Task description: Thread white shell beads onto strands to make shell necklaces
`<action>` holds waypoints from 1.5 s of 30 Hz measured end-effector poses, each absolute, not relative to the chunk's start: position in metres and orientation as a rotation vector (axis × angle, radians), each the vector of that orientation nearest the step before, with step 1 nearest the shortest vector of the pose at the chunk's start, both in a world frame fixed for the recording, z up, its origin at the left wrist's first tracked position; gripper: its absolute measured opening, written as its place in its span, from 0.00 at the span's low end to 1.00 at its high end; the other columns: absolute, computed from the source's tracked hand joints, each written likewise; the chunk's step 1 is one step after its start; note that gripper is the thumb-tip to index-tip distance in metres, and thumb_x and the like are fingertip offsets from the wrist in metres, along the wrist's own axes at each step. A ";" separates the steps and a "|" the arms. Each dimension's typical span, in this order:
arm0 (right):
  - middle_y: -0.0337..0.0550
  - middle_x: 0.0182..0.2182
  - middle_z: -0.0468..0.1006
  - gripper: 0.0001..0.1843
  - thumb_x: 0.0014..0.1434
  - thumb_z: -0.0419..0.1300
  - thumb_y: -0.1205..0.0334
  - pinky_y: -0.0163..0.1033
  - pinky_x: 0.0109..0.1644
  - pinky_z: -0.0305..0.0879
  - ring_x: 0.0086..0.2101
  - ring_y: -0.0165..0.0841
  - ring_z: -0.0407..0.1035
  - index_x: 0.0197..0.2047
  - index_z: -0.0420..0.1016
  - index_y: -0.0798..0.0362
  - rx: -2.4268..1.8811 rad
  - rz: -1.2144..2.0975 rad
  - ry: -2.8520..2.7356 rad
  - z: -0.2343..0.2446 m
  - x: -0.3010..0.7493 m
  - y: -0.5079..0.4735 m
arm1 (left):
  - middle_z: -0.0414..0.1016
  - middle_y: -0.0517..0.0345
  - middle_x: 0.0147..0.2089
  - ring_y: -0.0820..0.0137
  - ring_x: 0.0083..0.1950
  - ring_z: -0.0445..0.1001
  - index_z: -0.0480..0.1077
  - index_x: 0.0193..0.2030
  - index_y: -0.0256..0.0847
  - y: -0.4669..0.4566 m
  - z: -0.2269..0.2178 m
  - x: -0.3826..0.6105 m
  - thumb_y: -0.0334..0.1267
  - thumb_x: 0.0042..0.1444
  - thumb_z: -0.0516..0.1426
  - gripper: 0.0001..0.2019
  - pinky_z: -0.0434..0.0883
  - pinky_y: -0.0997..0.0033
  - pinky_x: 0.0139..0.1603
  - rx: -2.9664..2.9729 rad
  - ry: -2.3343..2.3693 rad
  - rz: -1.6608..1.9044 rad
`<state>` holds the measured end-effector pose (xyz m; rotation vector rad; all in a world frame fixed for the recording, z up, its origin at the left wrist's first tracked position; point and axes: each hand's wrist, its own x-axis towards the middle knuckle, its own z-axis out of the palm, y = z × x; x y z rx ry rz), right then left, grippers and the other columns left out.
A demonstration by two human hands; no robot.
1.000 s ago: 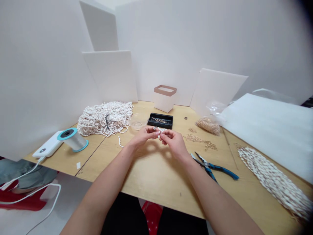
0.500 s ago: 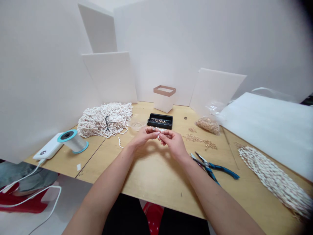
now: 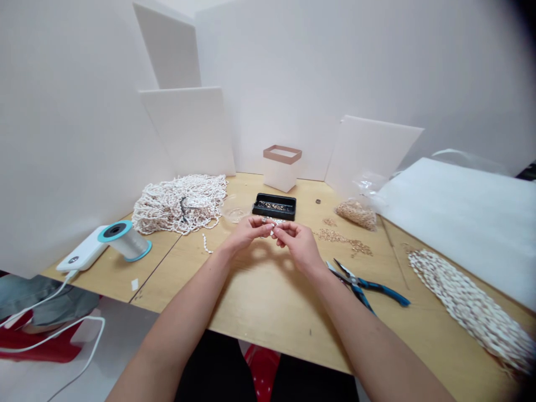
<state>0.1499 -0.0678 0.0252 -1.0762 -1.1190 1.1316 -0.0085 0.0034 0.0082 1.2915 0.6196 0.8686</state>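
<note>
Your wooden table [image 3: 251, 312] spans the lower frame. Left of center lies a heap of white strands [image 3: 167, 206]. At mid-frame, your left hand [image 3: 250, 231] and right hand [image 3: 296, 240] nearly touch, just below a black tray [image 3: 272, 215]; between them, you pinch a tiny white piece [image 3: 273, 229].

Black tray [image 3: 274, 215] (an obstacle) straight ahead.

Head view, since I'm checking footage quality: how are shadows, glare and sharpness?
All in the head view: soft shadows on the table below the left hand and right hand; highlights on the clear bag; dark upper-right corner; pinched white piece indistinct.
</note>
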 end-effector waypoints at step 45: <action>0.39 0.27 0.75 0.13 0.54 0.64 0.51 0.34 0.27 0.55 0.24 0.27 0.60 0.31 0.73 0.52 -0.977 1.181 -1.317 0.029 0.162 -0.064 | 0.75 0.55 0.33 0.73 0.36 0.71 0.76 0.34 0.34 0.001 0.012 -0.018 0.39 0.49 0.66 0.10 0.67 0.71 0.43 1.453 0.553 0.604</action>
